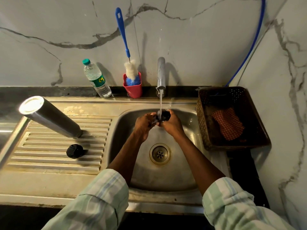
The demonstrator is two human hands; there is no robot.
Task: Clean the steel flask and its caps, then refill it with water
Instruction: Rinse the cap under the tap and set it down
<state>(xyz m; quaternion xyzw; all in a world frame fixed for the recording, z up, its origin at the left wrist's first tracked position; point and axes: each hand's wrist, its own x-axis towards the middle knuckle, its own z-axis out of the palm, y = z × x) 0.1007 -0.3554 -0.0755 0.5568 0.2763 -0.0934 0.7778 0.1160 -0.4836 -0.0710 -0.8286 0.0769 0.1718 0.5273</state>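
Grip: both hands (pixel 157 125) clasp cap (pixel 165 115).

I note open basin floor around the drain (pixel 160 154), while the tap (pixel 161 75) overhangs the bowl from behind, the basket (pixel 255 123) crowds its right rim, and the upturned flask (pixel 51 117) and loose cap (pixel 74 151) occupy the ribbed drainboard (pixel 49 161) at left.

Flask (pixel 51 117) and cap (pixel 74 151) on drainboard (pixel 49 161) left of sink (pixel 187 117), basket (pixel 232 117) right, tap (pixel 161 73) behind
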